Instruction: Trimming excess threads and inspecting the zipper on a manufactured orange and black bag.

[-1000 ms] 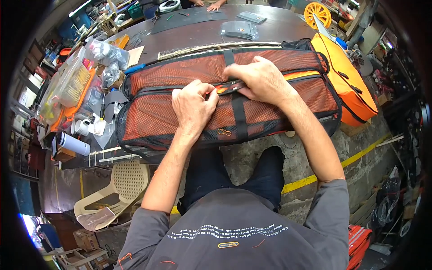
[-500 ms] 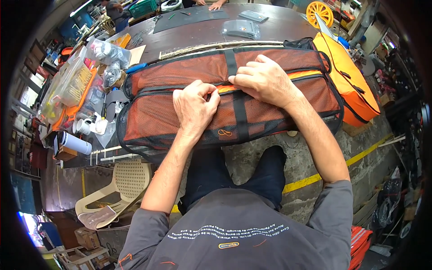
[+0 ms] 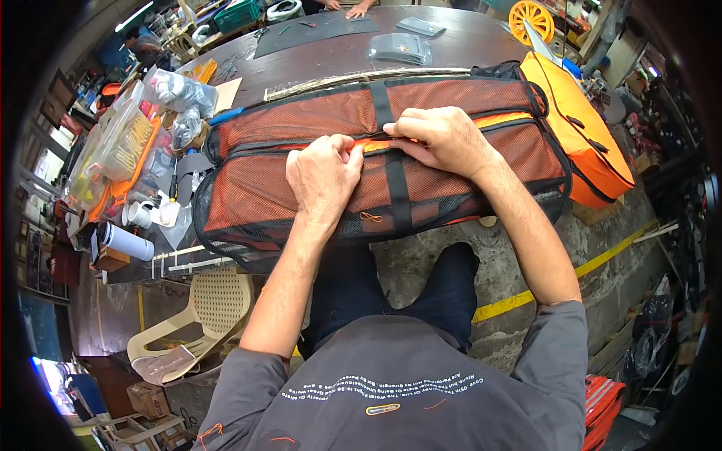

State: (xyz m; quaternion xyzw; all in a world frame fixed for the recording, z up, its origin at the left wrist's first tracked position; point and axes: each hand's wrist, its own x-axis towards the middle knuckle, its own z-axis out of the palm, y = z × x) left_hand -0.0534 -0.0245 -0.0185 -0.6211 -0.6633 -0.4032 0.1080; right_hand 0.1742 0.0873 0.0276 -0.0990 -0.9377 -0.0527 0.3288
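Observation:
A long black mesh bag [image 3: 293,192] lies across the near edge of the table, reddish-orange showing through its netting. Along its middle runs a zipper opening [image 3: 499,119] with bright orange material visible in it. My left hand [image 3: 325,174] is closed in a pinch on the near edge of this opening, left of the black centre strap [image 3: 398,188]. Close by on the right, my right hand [image 3: 445,141] pinches the bag at the opening, beside the strap. Whether a zipper slider is between those fingers is hidden. A small orange cord loop [image 3: 371,216] rests on the bag's near side.
An orange bag [image 3: 575,124] stands against the right end. Clear plastic packs [image 3: 400,49] and a dark sheet [image 3: 316,36] lie on the table [image 3: 466,45]; another person's hand [image 3: 356,11] is at its far edge. At left are bins [image 3: 128,143], a white tumbler [image 3: 128,240] and a chair [image 3: 218,301].
My right hand has lowered and turned, its fingers now pinching the bag at the opening. My left hand keeps its pinch and has barely moved.

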